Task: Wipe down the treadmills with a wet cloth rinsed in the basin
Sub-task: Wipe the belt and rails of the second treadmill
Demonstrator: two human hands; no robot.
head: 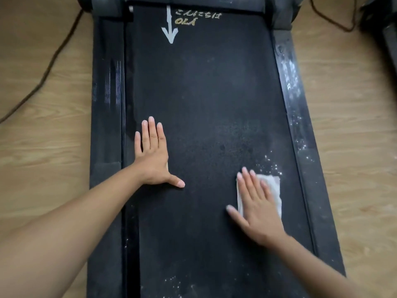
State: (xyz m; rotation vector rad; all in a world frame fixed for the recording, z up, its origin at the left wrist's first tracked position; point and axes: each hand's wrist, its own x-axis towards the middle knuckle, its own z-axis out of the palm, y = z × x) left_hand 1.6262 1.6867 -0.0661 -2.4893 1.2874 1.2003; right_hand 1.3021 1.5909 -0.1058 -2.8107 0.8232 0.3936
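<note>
Pressing down with straight, spread fingers, the right grip (257,209) lies open and flat on a white cloth (272,188), which sits on the treadmill belt (204,93) close to its right edge. Part of the cloth shows beyond the fingertips and to their right. White specks (271,166) dot the belt just past the cloth and run along the right side rail (300,125). The left grip (153,155) is likewise open, palm down on the bare belt near the left side rail (107,104), thumb stretched toward the middle, holding nothing. Farther up the belt a white arrow (170,29) points toward the person, beside some lettering (193,18). Wood-patterned floor (343,104) lies on both sides, with a dark cable (53,61) trailing across it at left.
</note>
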